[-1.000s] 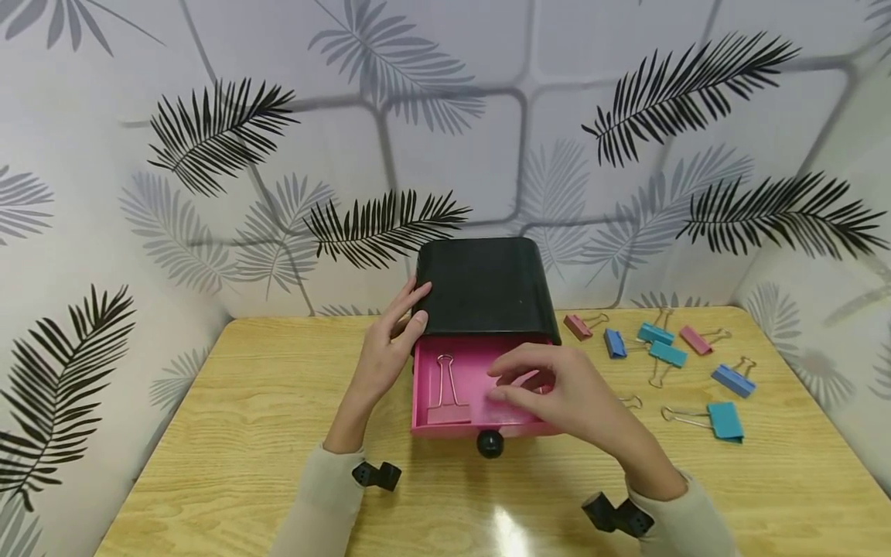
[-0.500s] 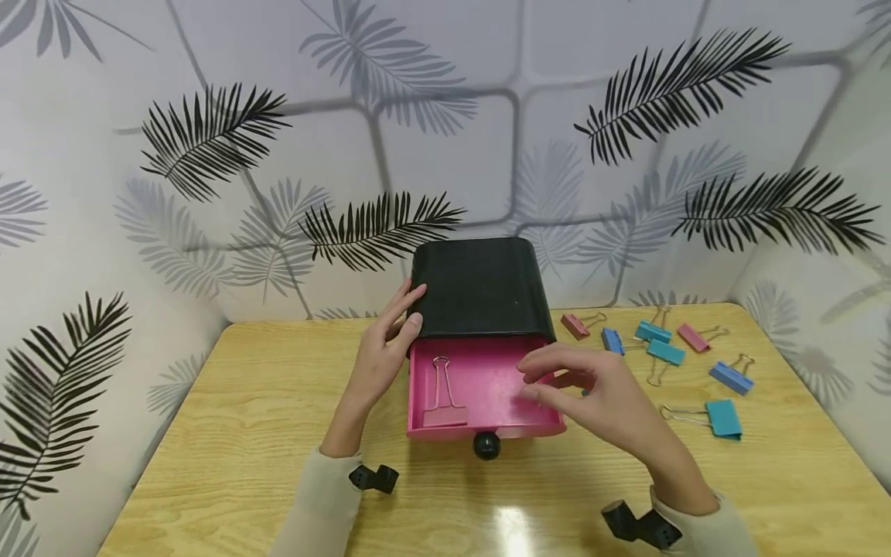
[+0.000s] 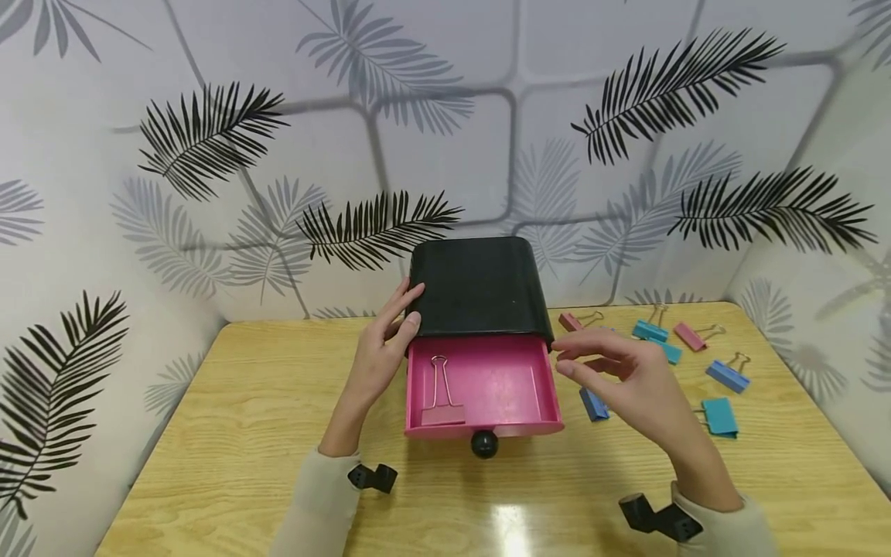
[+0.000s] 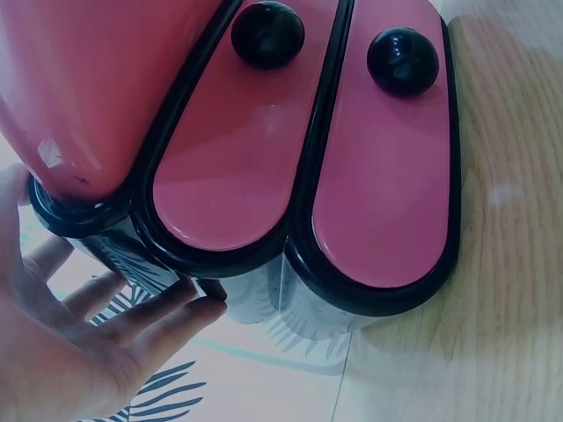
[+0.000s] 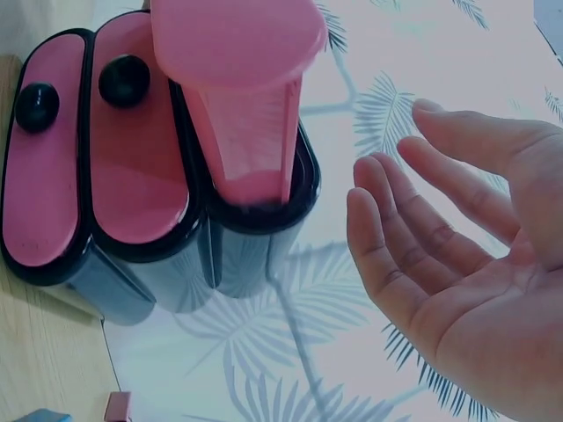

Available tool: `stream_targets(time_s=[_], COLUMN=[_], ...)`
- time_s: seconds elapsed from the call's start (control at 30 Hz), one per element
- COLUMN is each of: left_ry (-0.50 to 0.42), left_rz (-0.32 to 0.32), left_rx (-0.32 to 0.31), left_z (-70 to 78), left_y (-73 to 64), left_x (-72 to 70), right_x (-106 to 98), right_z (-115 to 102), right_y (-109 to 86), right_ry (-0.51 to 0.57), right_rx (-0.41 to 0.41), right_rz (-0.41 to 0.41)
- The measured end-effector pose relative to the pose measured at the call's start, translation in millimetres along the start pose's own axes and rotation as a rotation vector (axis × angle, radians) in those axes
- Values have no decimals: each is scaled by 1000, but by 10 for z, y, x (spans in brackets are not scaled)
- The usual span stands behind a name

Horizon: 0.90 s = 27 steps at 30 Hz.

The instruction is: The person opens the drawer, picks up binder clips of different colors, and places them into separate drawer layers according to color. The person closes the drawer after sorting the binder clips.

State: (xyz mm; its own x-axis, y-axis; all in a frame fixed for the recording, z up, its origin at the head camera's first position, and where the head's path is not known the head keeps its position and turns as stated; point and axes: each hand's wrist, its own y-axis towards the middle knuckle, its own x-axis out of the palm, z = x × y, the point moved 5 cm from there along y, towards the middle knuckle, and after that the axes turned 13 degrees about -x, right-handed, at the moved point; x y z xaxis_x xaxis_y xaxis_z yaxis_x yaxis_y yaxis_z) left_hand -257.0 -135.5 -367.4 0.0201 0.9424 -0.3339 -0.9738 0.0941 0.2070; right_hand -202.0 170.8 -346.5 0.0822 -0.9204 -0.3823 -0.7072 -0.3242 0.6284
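A black cabinet [image 3: 480, 286] stands against the wall, its pink top drawer [image 3: 497, 379] pulled out. One pink binder clip [image 3: 443, 415] lies at the drawer's left side, wire handles pointing back. My left hand [image 3: 379, 348] rests against the cabinet's left side; in the left wrist view its fingers [image 4: 180, 321] reach along the black casing. Just right of the drawer hovers my right hand [image 3: 629, 379], fingers loosely bent. The right wrist view shows nothing held in that hand [image 5: 466, 255]. A blue binder clip [image 3: 594, 404] lies beneath it on the table, partly hidden.
Several pink, teal and blue binder clips lie at the table's right, among them a teal clip [image 3: 720, 418] and a blue clip [image 3: 728, 376]. Two closed drawers with black knobs [image 4: 403, 61] sit below the pulled-out one. A leaf-patterned wall [image 3: 445, 155] rises behind.
My right hand has moved rightward from over the drawer to beyond its right edge. My left hand stays against the cabinet, and the pink clip keeps its place in the drawer.
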Motion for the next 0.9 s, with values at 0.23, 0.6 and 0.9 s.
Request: stream_targets(time_s=[0.23,0.6,0.9], left_ry=[-7,-26,-24], left_rz=[2,9,0], left_rx=[10,13,23], left_z=[42,-313,-152], left_y=[1,143,67], left_x=[-15,12,-9], right_x=[-144,-328,-328], right_z=[121,335,553], right_y=[-13,-102,-165], right_ry=[-13,-151,-174], right_rx=[-19,45,81], right_rz=[86,149,178])
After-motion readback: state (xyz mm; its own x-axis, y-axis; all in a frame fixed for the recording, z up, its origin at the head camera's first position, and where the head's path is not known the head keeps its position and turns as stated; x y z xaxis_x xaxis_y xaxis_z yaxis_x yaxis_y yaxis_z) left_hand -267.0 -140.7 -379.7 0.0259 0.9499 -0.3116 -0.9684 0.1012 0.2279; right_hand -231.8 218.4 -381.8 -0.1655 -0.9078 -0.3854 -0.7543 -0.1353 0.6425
